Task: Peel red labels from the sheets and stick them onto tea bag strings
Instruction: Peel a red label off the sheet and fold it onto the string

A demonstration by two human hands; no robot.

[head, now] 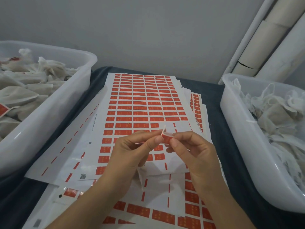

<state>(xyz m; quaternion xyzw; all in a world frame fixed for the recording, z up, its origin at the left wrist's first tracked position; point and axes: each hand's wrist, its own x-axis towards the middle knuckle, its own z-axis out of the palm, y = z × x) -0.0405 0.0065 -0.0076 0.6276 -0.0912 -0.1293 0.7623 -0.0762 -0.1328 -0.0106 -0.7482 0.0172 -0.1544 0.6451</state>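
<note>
A small red label (167, 139) is held just above the label sheets, pinched between the fingertips of my left hand (132, 154) and my right hand (193, 151). The label looks folded, with a white edge on top. A thin white tea bag string (140, 179) hangs down below my left hand. The top sheet of red labels (142, 103) lies flat under my hands, with several labels gone from its lower right part. No tea bag body shows in my hands.
A clear plastic bin (54, 113) at left holds tea bags, some with red labels. Another clear bin (239, 133) at right holds unlabelled tea bags with loose strings. More label sheets (165, 212) are stacked near me on the dark table cloth (216, 113). Cardboard tubes (257, 47) lean at back right.
</note>
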